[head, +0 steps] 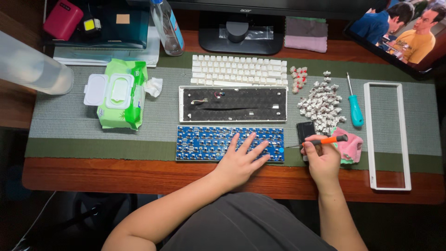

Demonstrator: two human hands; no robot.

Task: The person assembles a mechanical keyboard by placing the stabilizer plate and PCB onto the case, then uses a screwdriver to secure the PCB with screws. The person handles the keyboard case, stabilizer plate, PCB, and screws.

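Wooden desk under a green woven mat, dim room, monitor base at the far edge. Largest item past the fingertips: white keyboard case tray with dark foam inside, and beyond it a block of white keycaps. Far right of the right fingers lies a white rectangular frame, long side running away from the body. Far left of the left fingers sits a green wet-wipe pack with its white lid flipped open. Blue circuit board lies flat on the mat near the desk's front edge, directly under the left hand. Left forearm comes in diagonally from lower left, wrist over the desk edge, palm down, fingers spread apart and pressing flat on the board's right half. Right forearm comes up nearly straight from below, right hand curled in a fist-like grip, fingers closed together around an orange-handled screwdriver; its thin shaft points left toward the board's right edge, tip just beside the board, contact cannot be told. Just behind the right knuckles: small black box; pink cloth right beside the thumb side. Beyond the right fingers a heap of grey key switches, a teal-handled screwdriver right of the heap, a few red-and-white switches farther back.
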